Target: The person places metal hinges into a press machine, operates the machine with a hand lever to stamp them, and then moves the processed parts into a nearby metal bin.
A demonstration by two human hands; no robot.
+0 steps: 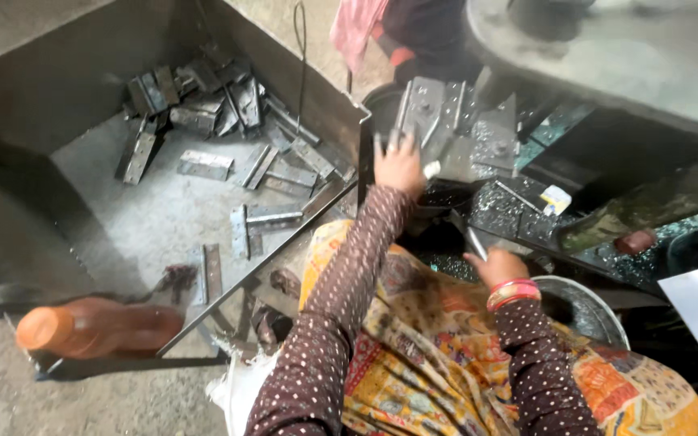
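My left hand [400,165] reaches forward and rests on a grey metal plate [426,109] at the press machine, fingers spread on its lower edge. My right hand [498,265], with red bangles at the wrist, is closed on a thin metal rod [476,242] that points up toward the oily machine bed [504,202]. Both arms wear a dark dotted sleeve over a yellow patterned garment on my lap.
A large metal bin [58,97] at the left holds several flat grey metal strips [203,164]. An orange plastic bottle [94,327] lies at its near corner. A round steel bowl [587,303] sits to the right. The machine's grey top [607,56] overhangs at the back.
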